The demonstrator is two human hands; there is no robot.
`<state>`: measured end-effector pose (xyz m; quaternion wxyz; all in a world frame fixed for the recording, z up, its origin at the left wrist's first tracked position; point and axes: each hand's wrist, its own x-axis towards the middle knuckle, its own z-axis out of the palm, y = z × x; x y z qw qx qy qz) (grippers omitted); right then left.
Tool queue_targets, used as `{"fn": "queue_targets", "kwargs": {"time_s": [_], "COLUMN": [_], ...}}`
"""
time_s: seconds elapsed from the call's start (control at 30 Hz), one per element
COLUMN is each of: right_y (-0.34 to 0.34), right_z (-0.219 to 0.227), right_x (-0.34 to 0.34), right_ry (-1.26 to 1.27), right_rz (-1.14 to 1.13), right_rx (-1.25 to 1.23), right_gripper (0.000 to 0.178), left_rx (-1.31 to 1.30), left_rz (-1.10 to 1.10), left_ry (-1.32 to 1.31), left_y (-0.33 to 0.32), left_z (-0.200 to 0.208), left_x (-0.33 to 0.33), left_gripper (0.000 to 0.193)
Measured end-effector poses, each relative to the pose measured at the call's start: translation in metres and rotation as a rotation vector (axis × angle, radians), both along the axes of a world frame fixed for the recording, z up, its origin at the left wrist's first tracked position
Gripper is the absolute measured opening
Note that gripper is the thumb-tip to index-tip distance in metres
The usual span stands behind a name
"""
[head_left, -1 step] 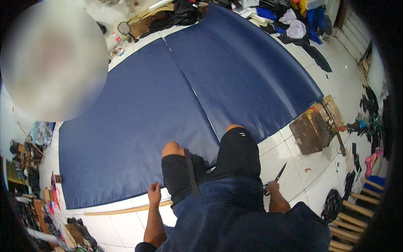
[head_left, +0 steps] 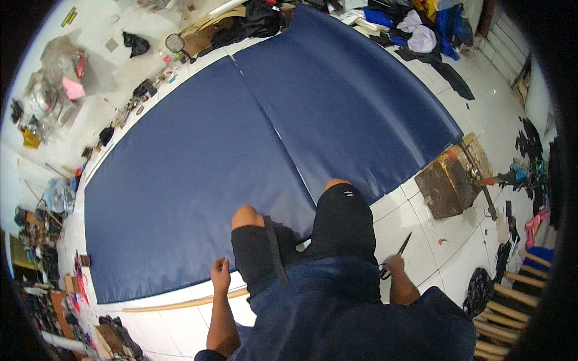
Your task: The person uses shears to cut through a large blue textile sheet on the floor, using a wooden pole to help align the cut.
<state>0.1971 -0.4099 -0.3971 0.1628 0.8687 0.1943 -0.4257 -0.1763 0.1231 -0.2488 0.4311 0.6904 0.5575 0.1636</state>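
Observation:
A large sheet of dark blue, slightly shiny material (head_left: 174, 180) lies on the tiled floor. A narrow gap runs across it, splitting it into two pieces, and the right piece bulges up toward its far edge. My knees are on or over its near edge. My right hand (head_left: 395, 265), low beside my right thigh, grips a pair of scissors (head_left: 406, 243) with the dark blades pointing up and away. By the sheet's near edge, left of my left knee, my left hand (head_left: 220, 269) is closed with curled fingers; whatever it may hold is too small to make out. A dark strap (head_left: 274, 249) lies across my left thigh.
A long wooden strip (head_left: 186, 303) lies along the near edge. At the right, a worn wooden block (head_left: 445, 186) with a metal bar touches the sheet's corner. Fabric scraps (head_left: 421, 36) pile up far right; wooden slats (head_left: 506, 313) stand near right. Clutter lines the left wall.
A blurred oval at the upper left is gone, and the wall and bags there now show. The view has shifted slightly. Both hands stay almost where they were, scissors still in the right.

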Motion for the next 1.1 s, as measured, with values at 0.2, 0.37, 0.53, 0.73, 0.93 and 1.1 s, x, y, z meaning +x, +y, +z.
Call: {"fn": "queue_targets", "kwargs": {"time_s": [0.2, 0.37, 0.53, 0.73, 0.93, 1.1], "right_y": [0.091, 0.217, 0.242, 0.267, 0.22, 0.242], "right_z": [0.051, 0.102, 0.021, 0.038, 0.169, 0.322], "right_x": [0.095, 0.101, 0.112, 0.176, 0.296, 0.337], "right_ry": [-0.293, -0.3, -0.39, -0.388, -0.484, -0.399], "right_rz": [-0.339, 0.157, 0.308, -0.552, -1.31, -1.581], "right_rx": [0.668, 0.914, 0.706, 0.797, 1.003, 1.371], "right_gripper": [0.036, 0.054, 0.056, 0.047, 0.053, 0.055], "left_rx": [0.403, 0.43, 0.412, 0.186, -0.102, -0.258], "left_rz": [-0.39, -0.503, -0.564, -0.763, -0.926, -1.022], "left_ry": [0.049, 0.193, 0.221, 0.395, 0.449, 0.499], "left_y": [-0.015, -0.05, -0.076, -0.095, -0.126, -0.132], "left_z": [0.078, 0.102, 0.142, 0.206, 0.266, 0.282], "left_x": [0.139, 0.156, 0.168, 0.171, 0.199, 0.218], "left_gripper": [0.046, 0.06, 0.057, 0.06, 0.061, 0.056]}}
